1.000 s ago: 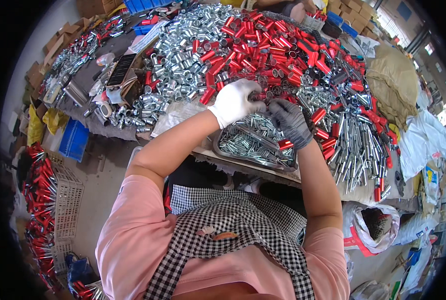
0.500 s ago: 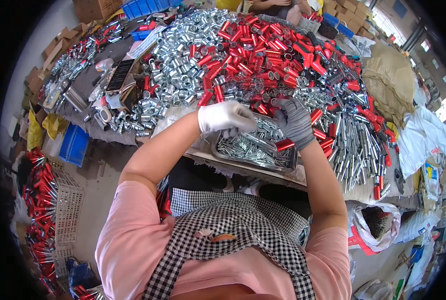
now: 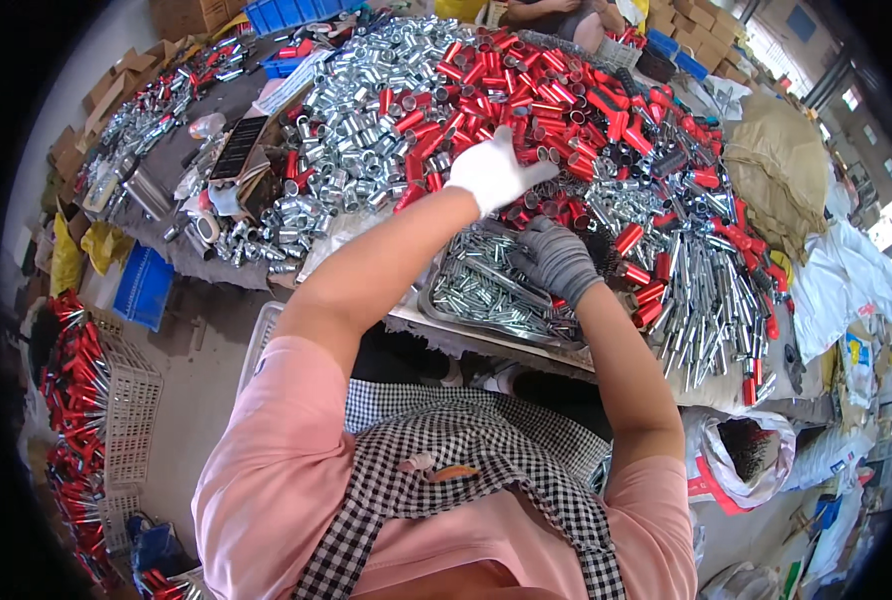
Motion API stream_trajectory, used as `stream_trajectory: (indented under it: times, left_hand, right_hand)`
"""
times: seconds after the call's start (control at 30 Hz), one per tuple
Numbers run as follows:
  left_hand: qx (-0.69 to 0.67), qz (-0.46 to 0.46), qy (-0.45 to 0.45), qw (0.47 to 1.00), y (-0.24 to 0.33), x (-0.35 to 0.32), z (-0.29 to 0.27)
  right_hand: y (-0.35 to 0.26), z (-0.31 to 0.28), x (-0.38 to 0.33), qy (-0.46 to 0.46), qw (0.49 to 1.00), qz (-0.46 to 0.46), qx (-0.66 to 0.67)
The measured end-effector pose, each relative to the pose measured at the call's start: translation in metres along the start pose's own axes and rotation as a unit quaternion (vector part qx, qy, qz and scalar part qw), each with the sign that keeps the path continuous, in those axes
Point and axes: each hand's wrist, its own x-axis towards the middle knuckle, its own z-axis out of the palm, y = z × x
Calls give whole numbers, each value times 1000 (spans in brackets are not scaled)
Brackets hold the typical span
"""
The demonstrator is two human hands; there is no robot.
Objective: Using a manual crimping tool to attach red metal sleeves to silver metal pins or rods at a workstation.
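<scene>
My left hand (image 3: 493,176), in a white glove, reaches over the near edge of the pile of red metal tubes (image 3: 511,85). Its thumb and fingers are spread, and I see nothing held in it. Lower and to the right, my right hand (image 3: 560,259) wears a grey striped glove and hovers at the right side of a metal tray (image 3: 428,305). Its fingers are curled in; whatever they may hold is hidden. Many small silver pins (image 3: 471,290) fill the tray, and a longer silver bar (image 3: 509,272) lies across them.
Silver metal sleeves (image 3: 351,130) are heaped left of the red tubes. Long silver rods (image 3: 701,310) lie at the right of the table. A phone (image 3: 238,148) rests at the left. Crates of red-handled parts (image 3: 76,390) stand on the floor. Another person (image 3: 566,18) sits across the table.
My left hand has moved up and away from the tray to the red tubes, and its fingers have spread. My right hand has shifted slightly left and down, over the tray.
</scene>
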Motion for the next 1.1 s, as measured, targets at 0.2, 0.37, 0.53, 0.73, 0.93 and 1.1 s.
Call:
stream_trajectory:
  times: [0.2,0.37,0.53,0.73,0.93,1.1]
  left_hand:
    - [-35,133,-110,984,-32,62,1]
    - [-329,82,-121,933,-32,47,-38]
    - [-355,129,-121,918,-37,43,-46]
    - [-222,324,-27,919,-37,17,-34]
    - [-193,411,-23,891,-40,9,-28]
    - [-326,239,23,915,-47,6,-21]
  right_hand:
    - [-4,-7,-6,57,995,3,-78]
    - [-7,-13,3,134,983,126,-23]
    - [-2,-6,36,244,777,179,552]
    - [6,-45,77,71,503,340,791]
    - [17,-30,95,125,499,308,801]
    - [5,-24,88,146,475,208,842]
